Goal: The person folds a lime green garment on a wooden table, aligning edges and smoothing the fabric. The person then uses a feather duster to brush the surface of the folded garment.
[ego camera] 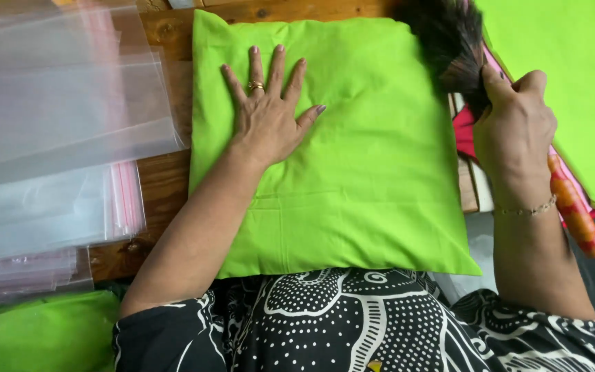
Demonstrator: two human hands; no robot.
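Observation:
A lime-green square cushion cover (pixel 366 158) lies flat on a wooden table (pixel 163 176) in front of me. My left hand (pixel 266 110) rests palm down on its upper left part, fingers spread, a ring on one finger. My right hand (pixel 514 127) grips a feather duster (pixel 449 41) near the base of its dark feathers. The dark feathers touch the cover's top right corner. The duster's orange and red patterned handle (pixel 576 213) sticks out below my wrist, which wears a thin bracelet.
A stack of clear plastic zip bags (pixel 56 138) with red strips fills the left side. Another lime-green piece (pixel 573 83) lies at the right over pink and red fabric (pixel 464 134). Green fabric in plastic (pixel 36 334) sits at the bottom left.

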